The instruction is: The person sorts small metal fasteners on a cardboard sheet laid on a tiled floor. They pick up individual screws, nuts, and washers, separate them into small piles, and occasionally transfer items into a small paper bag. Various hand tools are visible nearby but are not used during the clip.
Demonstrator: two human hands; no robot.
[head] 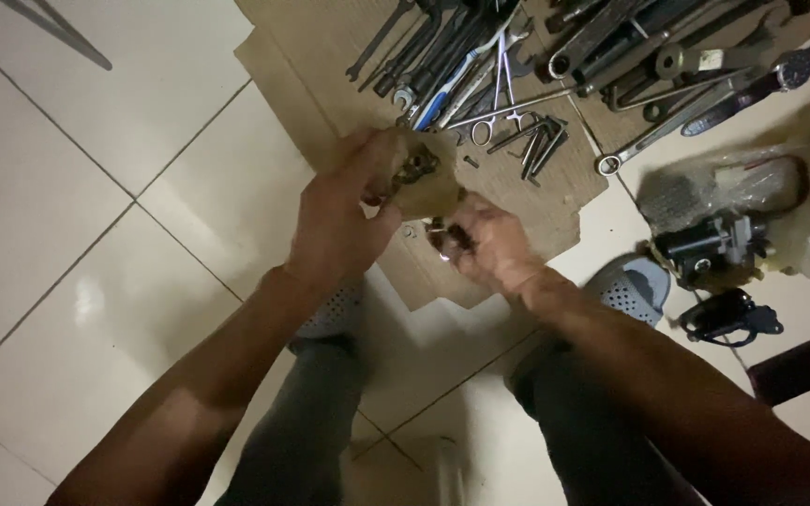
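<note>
While cardboard [330, 56] covers the tiled floor [96, 187] and carries wrenches [611, 47] along its far edge, a clear plastic bag [733, 187] lies off its right edge. Above its near corner, the left hand [339, 220] is closed around a tan rag [428, 183] wrapping a chain [414, 169]. Just beside it, the right hand [485, 244] pinches a small metal part [442, 239].

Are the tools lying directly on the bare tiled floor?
No, the tools lie on a sheet of brown cardboard spread over the tiles.
</note>
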